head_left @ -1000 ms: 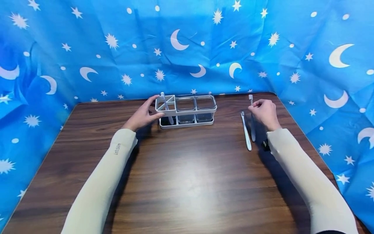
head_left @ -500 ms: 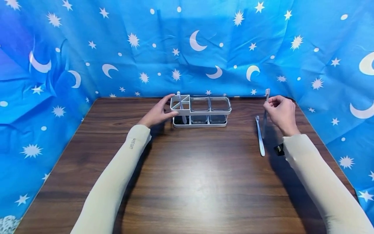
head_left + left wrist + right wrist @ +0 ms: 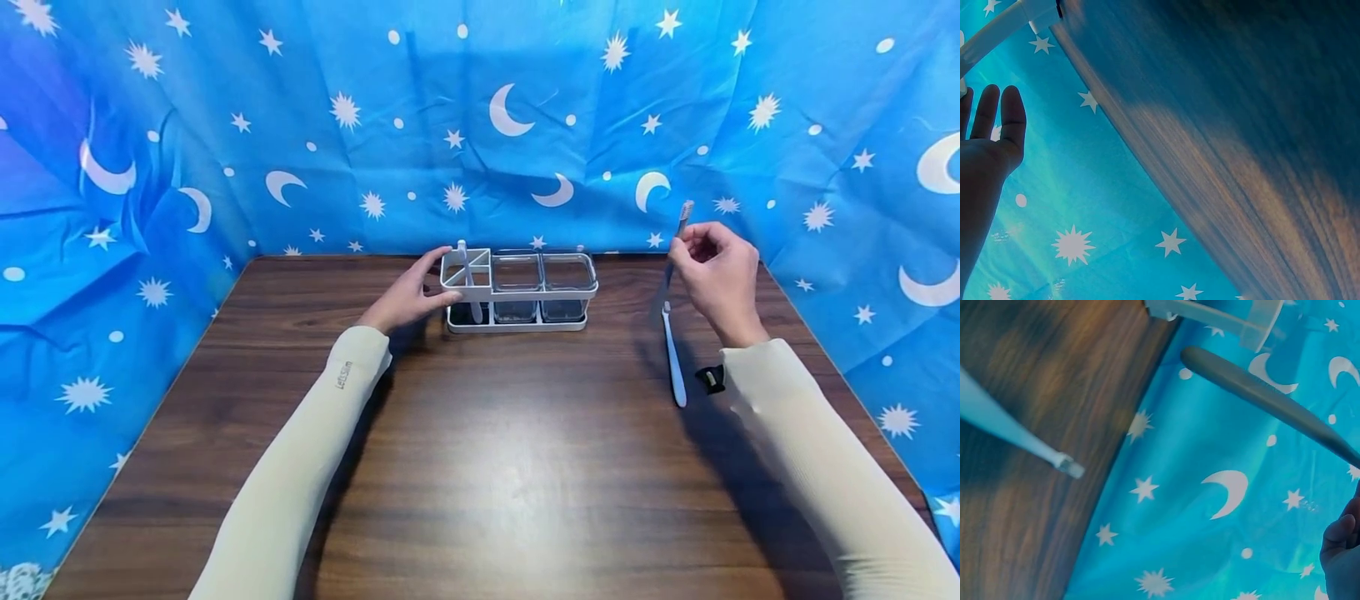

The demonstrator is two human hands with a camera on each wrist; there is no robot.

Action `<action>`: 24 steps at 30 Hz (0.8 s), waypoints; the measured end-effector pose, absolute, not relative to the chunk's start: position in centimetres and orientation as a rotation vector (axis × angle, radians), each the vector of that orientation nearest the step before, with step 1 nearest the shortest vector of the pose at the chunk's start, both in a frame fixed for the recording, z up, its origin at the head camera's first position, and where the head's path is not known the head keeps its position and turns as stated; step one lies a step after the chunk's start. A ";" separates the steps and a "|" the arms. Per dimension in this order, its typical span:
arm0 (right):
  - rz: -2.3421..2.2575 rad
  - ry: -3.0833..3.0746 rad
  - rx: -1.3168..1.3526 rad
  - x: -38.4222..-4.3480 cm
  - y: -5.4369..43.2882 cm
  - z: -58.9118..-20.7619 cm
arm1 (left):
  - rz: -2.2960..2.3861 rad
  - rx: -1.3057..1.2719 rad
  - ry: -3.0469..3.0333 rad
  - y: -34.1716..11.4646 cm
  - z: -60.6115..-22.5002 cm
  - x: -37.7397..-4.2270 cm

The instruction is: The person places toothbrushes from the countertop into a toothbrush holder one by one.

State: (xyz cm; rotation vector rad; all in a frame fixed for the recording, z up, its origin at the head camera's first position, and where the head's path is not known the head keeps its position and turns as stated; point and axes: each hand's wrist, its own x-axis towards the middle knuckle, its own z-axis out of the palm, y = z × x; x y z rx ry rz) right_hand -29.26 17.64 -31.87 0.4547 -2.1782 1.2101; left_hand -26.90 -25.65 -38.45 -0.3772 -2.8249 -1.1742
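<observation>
In the head view my left hand [image 3: 405, 296] holds the left end of a white toothbrush holder [image 3: 525, 295], thumb along its front and fingers behind. A pale toothbrush [image 3: 468, 271] leans upright in the holder's divided left compartment. My right hand [image 3: 720, 271] pinches a grey toothbrush [image 3: 666, 287] near its neck, bristles up and handle slanting down to the left. Its thick handle end shows raised in the right wrist view. Below it a light blue and white toothbrush [image 3: 675, 362] lies on the table. The left wrist view catches some fingers [image 3: 1013, 119] extended beside the holder.
Two clear square cups [image 3: 516, 271] sit in the holder's middle and right places. The brown wooden table [image 3: 480, 433] ends at a blue curtain [image 3: 480, 167] with moons and stars, behind and on both sides. A small black object [image 3: 710, 379] is at the right cuff.
My right hand has lifted the grey toothbrush up from beside the blue one, and it now tilts more. The head view has swung left. My left hand stays on the holder.
</observation>
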 end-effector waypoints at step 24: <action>1.276 -1.982 0.651 -24.8 12.5 -27.6 | -1.146 -0.436 -2.800 -25.7 -38.9 -26.3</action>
